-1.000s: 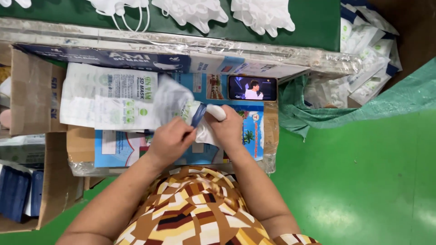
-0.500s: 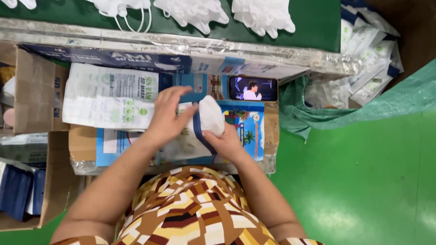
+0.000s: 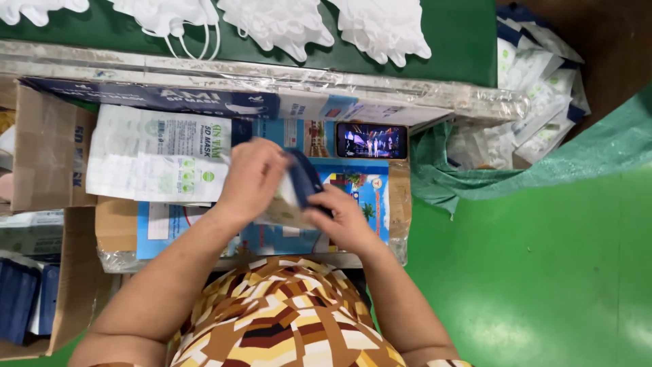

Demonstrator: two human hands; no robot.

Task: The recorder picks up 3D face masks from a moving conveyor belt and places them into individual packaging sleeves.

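Both my hands meet over the work surface. My left hand presses down on a clear plastic pouch with a dark blue edge. My right hand pinches the same pouch from the right side. The pouch is partly hidden under my fingers. To the left lies a stack of white printed mask pouches on a cardboard-topped table.
A phone with a lit screen lies just beyond my hands. White masks lie on a green surface at the top. A cardboard box stands at left, filled pouches pile at upper right, green floor at right.
A white mask that showed at the pouch's mouth is out of sight now. My hands have closed in over the pouch, and its dark blue edge faces up.
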